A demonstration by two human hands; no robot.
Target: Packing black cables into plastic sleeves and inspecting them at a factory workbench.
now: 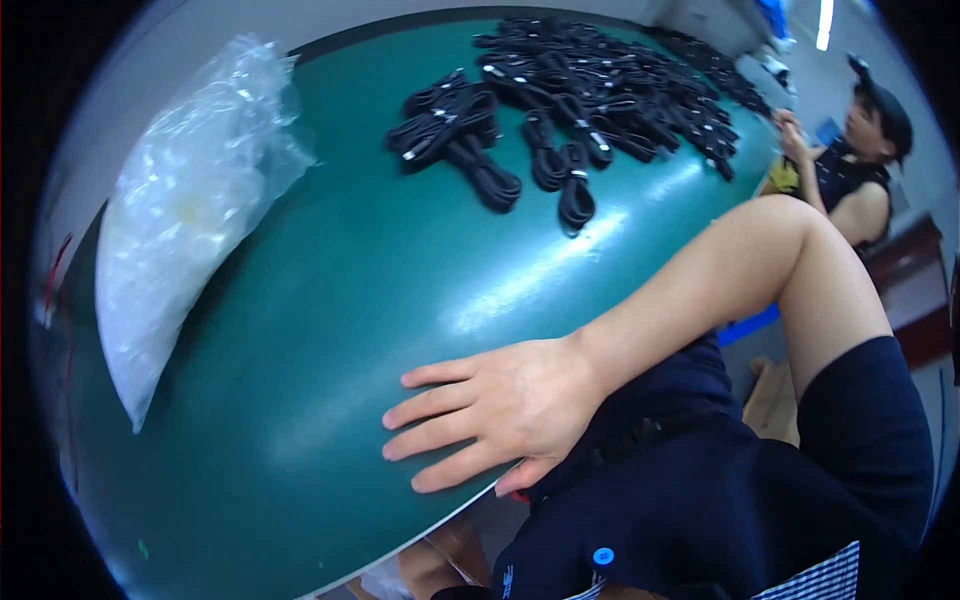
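My right hand lies palm down on the green tabletop, near its front edge. Its fingers are spread and hold nothing. Below that edge, at the bottom of the view, part of my left arm or hand shows beside some whitish clear plastic. The fingers there are hidden, so I cannot make out whether they grip the plastic. Beyond my right hand, several coiled black cables lie in a loose group, with one bundle closest to me.
A large crumpled clear plastic bag lies along the table's left side. Many more black cable bundles are heaped at the far right. Past the table's right end, a person in a dark cap has both hands raised together.
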